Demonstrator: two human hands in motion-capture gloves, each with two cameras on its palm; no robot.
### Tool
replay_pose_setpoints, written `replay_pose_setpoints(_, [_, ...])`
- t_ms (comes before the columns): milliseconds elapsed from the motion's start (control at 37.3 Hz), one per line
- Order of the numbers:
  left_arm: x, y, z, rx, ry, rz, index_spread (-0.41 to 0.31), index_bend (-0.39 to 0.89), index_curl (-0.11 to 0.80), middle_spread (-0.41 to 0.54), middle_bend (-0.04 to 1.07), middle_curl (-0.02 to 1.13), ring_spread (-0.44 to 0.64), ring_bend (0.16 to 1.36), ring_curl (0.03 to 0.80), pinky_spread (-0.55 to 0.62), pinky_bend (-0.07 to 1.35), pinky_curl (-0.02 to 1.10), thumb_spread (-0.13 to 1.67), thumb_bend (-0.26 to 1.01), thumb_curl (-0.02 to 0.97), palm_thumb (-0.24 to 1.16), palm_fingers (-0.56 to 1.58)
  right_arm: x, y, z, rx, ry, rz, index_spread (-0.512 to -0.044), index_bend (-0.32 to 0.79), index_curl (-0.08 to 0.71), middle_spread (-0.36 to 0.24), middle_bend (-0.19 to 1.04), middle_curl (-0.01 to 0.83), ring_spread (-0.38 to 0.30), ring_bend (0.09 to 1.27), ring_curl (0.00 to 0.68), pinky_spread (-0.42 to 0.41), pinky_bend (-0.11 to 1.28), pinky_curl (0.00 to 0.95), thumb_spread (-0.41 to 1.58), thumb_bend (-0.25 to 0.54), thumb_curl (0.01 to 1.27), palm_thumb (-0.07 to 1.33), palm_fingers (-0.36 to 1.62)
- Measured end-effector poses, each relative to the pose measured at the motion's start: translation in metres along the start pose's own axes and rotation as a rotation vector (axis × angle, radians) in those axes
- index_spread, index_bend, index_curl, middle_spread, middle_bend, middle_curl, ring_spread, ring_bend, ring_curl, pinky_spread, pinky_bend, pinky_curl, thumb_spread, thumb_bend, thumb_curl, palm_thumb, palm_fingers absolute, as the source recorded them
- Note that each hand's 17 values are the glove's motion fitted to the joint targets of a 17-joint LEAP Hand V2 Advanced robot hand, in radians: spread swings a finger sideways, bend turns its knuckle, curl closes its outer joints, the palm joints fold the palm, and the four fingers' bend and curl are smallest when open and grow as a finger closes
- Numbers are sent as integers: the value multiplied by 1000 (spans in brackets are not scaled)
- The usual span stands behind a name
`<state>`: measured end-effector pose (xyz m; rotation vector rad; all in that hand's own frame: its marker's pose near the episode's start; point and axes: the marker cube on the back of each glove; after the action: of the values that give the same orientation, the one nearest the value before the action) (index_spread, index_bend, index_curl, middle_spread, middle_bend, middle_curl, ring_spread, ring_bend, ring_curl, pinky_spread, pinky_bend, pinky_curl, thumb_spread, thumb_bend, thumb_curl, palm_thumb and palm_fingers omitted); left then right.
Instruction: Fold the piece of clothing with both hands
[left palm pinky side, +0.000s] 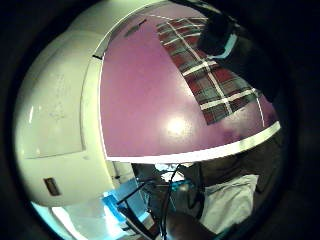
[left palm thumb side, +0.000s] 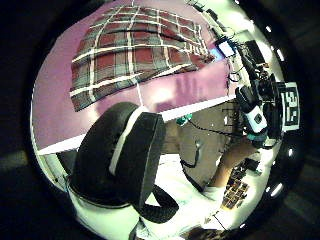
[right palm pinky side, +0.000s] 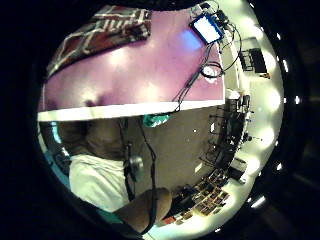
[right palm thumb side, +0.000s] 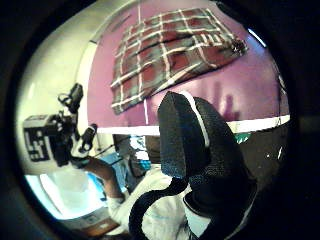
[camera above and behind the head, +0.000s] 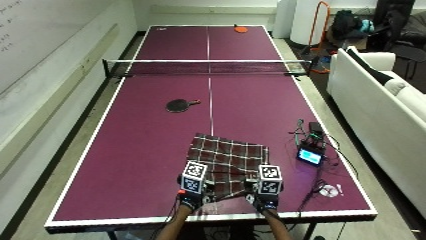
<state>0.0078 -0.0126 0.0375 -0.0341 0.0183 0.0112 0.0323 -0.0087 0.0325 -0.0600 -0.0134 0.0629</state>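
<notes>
The counter (camera above and behind the head: 146, 150) is a purple table-tennis table with white edge lines and a centre line, filling the middle of the outside view; its smooth top runs lengthwise up the frame, with a net (camera above and behind the head: 208, 67) stretched across it in the upper part.

The plaid garment (camera above and behind the head: 225, 162) lies flat on the near half, in the lower centre of the frame, just right of the centre line. It is a soft woven cloth, dark red and grey-green checks crossed by thin white stripes, roughly rectangular; its long axis runs from the near edge up the frame, slightly tilted to the left.

The left hand (camera above and behind the head: 191, 197) and the right hand (camera above and behind the head: 266, 198), in black gloves, sit at the cloth's near edge, lower centre; whether either grip is closed on the cloth I cannot tell.

A black paddle (camera above and behind the head: 180, 105) lies left of centre. A small device with a lit screen (camera above and behind the head: 310, 156) sits near the right edge, cables beside it.
</notes>
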Motion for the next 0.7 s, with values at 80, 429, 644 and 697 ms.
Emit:
replay_pose_setpoints(80, [1,-8,13,-24,-5,5,-60,124,206,124,180,252,208,714,293,300,597,337,1160,-13,181,80,263,5,-8,12,-29,-9,9,-356,144,272,-22,197,300,146,260,213,262,326,293,1362,152,201,376,221])
replay_pose_setpoints(429, [11,-5,49,-217,-83,-18,-51,116,221,108,177,278,179,724,303,275,596,351,1191,37,228,232,260,0,-9,27,-168,-19,29,-340,138,274,-8,199,325,138,271,236,250,332,317,1326,135,237,472,179])
replay_pose_setpoints(644, [14,6,37,-91,-102,-38,-48,173,249,87,171,288,163,695,298,246,577,350,1282,12,213,221,298,-6,-28,35,-17,-20,-126,-331,158,284,-4,199,338,114,260,244,231,323,321,1314,127,253,533,170])
replay_pose_setpoints(697, [13,4,42,-67,-138,-50,-62,188,264,73,165,285,143,687,295,220,566,347,1325,26,213,245,341,-7,-30,38,-7,-31,-145,-332,180,294,-13,205,342,80,251,245,214,308,320,1318,137,259,568,196])
